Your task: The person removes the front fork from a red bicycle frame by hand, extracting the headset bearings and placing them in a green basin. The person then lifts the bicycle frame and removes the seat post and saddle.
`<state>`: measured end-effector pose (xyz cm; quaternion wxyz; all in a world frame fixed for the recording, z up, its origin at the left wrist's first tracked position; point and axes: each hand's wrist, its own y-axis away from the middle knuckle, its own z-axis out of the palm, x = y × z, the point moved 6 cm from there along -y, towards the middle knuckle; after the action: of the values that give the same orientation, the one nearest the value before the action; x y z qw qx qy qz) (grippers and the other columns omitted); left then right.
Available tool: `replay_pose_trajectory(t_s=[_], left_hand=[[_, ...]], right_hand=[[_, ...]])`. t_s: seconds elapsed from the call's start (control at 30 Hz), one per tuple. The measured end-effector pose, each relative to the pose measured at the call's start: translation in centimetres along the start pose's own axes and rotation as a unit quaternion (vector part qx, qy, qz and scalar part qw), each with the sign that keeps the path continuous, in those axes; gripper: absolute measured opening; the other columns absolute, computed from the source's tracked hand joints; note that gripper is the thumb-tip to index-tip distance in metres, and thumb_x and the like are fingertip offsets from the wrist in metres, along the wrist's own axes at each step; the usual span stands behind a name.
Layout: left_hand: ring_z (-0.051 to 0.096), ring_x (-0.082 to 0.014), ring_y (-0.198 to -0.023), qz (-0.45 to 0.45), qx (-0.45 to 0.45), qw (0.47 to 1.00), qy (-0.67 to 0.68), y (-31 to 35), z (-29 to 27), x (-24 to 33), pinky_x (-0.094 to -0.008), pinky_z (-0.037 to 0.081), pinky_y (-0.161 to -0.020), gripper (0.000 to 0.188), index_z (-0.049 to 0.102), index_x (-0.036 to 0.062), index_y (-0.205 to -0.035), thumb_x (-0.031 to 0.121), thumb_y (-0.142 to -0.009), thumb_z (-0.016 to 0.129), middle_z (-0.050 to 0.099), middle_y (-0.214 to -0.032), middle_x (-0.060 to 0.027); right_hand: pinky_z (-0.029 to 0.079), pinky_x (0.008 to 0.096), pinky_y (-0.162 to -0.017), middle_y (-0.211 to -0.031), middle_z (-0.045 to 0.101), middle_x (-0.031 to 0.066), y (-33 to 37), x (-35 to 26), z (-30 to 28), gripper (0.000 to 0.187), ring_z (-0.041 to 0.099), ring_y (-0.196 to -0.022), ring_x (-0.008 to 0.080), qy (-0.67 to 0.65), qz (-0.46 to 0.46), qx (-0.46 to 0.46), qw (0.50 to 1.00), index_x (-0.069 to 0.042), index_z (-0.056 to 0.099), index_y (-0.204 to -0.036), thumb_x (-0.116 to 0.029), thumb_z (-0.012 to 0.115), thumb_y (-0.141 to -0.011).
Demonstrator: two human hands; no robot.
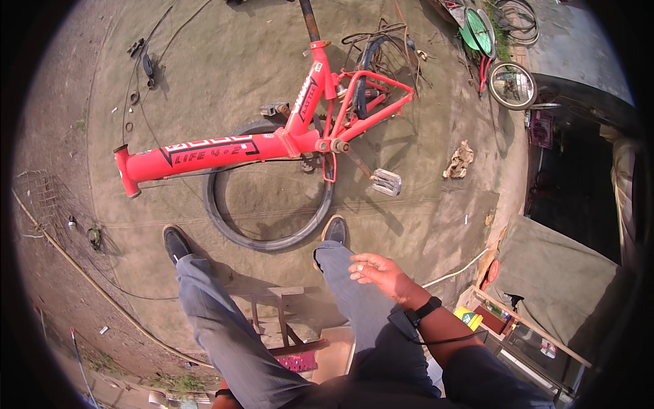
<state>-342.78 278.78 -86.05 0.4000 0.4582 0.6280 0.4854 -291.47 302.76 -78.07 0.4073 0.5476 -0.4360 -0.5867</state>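
Observation:
A red bicycle frame [204, 154] stretches across the ground before me. A seat post [309, 20], crank arms and a pedal [387, 182] are fitted to it; no wheel sits in its rear stays. Partly under it lies a black tyre [264, 243], close to my shoes. My right hand [377, 273] hangs above my right thigh, apart from the frame. Its fingers are loosely bent and parted, with nothing plainly in them. Of my left arm only a wrist with a dark band [224, 392] shows at the lower edge; the fingers are hidden.
Behind the frame lies another tyre [371, 51] among tangled wires. Crumpled brown paper [459, 160] rests to the right. A spoked wheel [512, 86] stands far right. Near my legs are a wooden stool [276, 292] and a wooden-edged case [531, 327]. A long pole [102, 289] crosses the left side.

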Motion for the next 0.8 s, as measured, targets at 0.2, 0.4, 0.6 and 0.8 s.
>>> replay_pose_trajectory(t_s=[0.2,0.4,0.6,0.8], left_hand=[[0.064,-0.0208,-0.096,0.008,0.017,1.0,0.003,-2.6,0.3,1.1,-0.0367,0.053,-0.085,0.043,0.054,-0.0052,-0.129,0.021,-0.096,0.062,0.067,-0.11,-0.013],[0.063,-0.021,-0.099,0.048,0.041,0.998,-0.013,-4.5,-2.4,3.4,-0.0374,0.052,-0.087,0.047,0.052,-0.0056,-0.132,0.023,-0.096,0.061,0.066,-0.113,-0.0129],[0.062,-0.0213,-0.102,0.14,0.103,0.981,-0.09,-4.5,-6.4,12.4,-0.0381,0.051,-0.089,0.051,0.051,-0.006,-0.135,0.026,-0.097,0.06,0.065,-0.115,-0.0128],[0.043,-0.0274,-0.139,0.329,0.079,0.928,-0.158,-4.4,1.4,34.9,-0.0382,0.032,-0.115,0.065,0.037,-0.0048,-0.147,0.036,-0.102,0.057,0.045,-0.149,-0.0229]], right_hand=[[0.05,0.0334,-0.095,-0.122,0.065,0.0116,-2.5,-0.8,0.8,0.041,0.065,-0.109,0.0197,0.025,-0.002,-0.026,0.999,-0.002,0.052,-0.138,-0.023,0.057,-0.103],[0.05,0.0328,-0.095,-0.122,0.065,0.0107,-3.7,-1.2,3.1,0.042,0.065,-0.11,0.0192,0.038,-0.008,-0.057,0.998,-0.003,0.052,-0.138,-0.024,0.057,-0.103],[0.051,0.0325,-0.094,-0.121,0.066,0.0099,-3.7,-1.2,5.0,0.042,0.065,-0.109,0.0184,0.039,-0.004,-0.063,0.997,-0.004,0.053,-0.138,-0.026,0.057,-0.103],[0.052,0.0332,-0.094,-0.122,0.066,0.0111,-2.9,-0.2,6.3,0.042,0.066,-0.109,0.0193,0.026,0.005,-0.052,0.998,-0.002,0.053,-0.138,-0.025,0.057,-0.103]])
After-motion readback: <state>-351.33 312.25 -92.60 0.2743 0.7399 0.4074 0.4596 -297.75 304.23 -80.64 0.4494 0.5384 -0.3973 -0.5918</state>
